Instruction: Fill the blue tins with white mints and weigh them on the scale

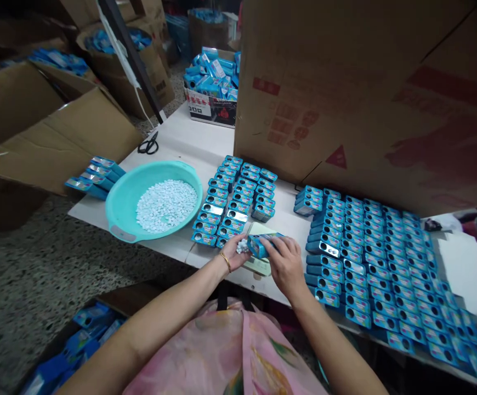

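While the left hand [232,254] holds white pellets [242,246] in its cupped palm, the right hand [285,259] has its grip around a tilted blue box [257,247] over the pale green scale [262,267] on the surface [181,137].

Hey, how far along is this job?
Possibly done: the packed rows of blue tins at right, though their fill is unclear. In hand: the right hand holds one tin tilted toward white pellets in the left hand. Seemingly left: many pellets in the turquoise basin, and perhaps the middle rows.
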`<control>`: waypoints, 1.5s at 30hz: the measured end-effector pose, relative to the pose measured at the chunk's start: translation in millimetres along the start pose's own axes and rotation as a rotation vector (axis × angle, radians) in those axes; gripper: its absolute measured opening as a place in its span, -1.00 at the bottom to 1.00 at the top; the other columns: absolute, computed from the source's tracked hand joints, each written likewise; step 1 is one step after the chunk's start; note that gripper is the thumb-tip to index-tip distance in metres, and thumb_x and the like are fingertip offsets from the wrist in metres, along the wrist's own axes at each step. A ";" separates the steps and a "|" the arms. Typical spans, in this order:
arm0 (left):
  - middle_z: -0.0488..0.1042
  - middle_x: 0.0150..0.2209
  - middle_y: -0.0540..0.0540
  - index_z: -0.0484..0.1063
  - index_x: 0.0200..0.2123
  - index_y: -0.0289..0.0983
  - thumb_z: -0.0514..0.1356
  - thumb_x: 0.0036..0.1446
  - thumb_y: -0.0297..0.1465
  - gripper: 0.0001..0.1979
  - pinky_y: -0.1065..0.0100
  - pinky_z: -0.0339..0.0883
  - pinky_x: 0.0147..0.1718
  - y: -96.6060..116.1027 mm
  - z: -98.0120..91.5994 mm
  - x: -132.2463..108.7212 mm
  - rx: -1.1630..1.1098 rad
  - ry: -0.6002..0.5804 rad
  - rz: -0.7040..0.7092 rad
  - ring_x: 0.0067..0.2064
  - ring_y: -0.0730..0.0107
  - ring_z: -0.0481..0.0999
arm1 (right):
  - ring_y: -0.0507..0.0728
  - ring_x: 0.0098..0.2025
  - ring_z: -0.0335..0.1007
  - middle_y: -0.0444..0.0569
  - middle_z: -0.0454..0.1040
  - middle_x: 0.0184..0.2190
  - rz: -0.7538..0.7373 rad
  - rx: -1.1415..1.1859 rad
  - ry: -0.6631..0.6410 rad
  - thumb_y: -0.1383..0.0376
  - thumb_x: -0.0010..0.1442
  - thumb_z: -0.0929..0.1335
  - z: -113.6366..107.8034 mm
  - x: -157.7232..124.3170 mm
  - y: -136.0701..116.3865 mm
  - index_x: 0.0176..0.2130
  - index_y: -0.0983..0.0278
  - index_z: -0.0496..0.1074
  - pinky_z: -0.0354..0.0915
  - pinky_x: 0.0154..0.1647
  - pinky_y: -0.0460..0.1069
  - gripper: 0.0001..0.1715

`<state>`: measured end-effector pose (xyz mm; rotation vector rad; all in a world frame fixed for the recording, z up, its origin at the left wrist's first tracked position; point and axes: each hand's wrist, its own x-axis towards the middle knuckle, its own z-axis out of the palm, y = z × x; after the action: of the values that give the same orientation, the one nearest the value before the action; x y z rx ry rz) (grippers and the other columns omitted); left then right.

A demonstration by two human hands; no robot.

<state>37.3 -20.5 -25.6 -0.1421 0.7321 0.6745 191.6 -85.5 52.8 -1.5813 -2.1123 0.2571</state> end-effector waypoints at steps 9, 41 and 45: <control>0.45 -0.40 -0.20 0.35 -0.37 -0.42 0.09 0.03 -0.46 -0.87 0.45 0.38 -0.47 22.8 -15.5 -19.8 -0.007 0.130 0.027 -0.34 0.37 0.47 | 0.09 -0.27 0.32 -0.04 0.36 -0.28 0.470 0.699 0.221 0.31 0.01 0.25 70.2 -21.5 70.4 -0.09 0.29 0.17 0.28 -0.26 0.03 -0.59; 0.48 -0.33 -0.25 0.38 -0.28 -0.46 0.08 0.00 -0.52 -0.81 0.31 0.36 -0.21 -5.3 -90.4 -90.4 0.155 0.221 -0.126 -0.26 0.30 0.48 | 0.06 -0.23 0.25 -0.01 0.36 -0.31 0.062 0.046 -0.368 0.31 0.21 0.14 93.6 -57.6 -41.5 -0.22 0.26 0.35 0.21 -0.25 -0.06 -0.75; 0.48 -0.29 -0.27 0.37 -0.24 -0.45 0.08 0.01 -0.52 -0.79 0.29 0.37 -0.21 -0.3 -99.2 -96.8 0.138 0.260 -0.110 -0.22 0.26 0.47 | 0.15 -0.23 0.23 0.09 0.36 -0.33 0.102 -0.089 -0.431 0.45 0.12 0.19 109.1 -54.4 -21.1 -0.31 0.35 0.36 0.20 -0.28 0.03 -0.81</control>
<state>-71.9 -105.3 -35.7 -0.1432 1.0103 0.5037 132.3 -128.4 -47.0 -1.8168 -2.3885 0.5926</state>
